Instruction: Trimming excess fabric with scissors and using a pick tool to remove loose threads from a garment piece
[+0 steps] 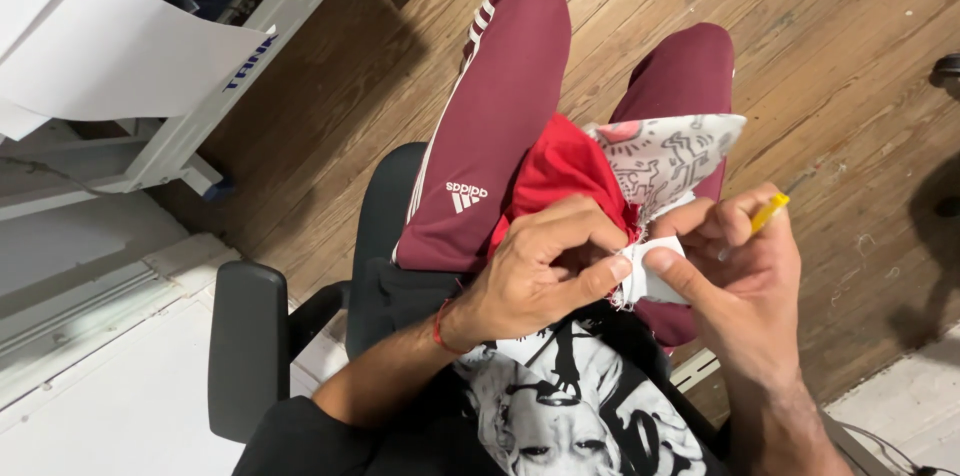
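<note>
A red fabric piece (pixel 556 168) joined to a white printed fabric (pixel 672 151) lies over my lap. My left hand (pixel 545 271) pinches the fabric's frayed white edge (pixel 652 276) between thumb and fingers. From the right, my right hand (pixel 738 281) presses its thumb on the same white edge. That hand also grips a small yellow tool (pixel 769 212), whose tip sticks out above the fingers. I sit in maroon track trousers (pixel 497 106) with white side stripes.
A black office chair with an armrest (pixel 247 346) holds me above a wooden plank floor (pixel 840 56). A white machine frame (pixel 230 66) with white paper sheets (pixel 90 46) stands at the upper left. A pale ledge runs along the left.
</note>
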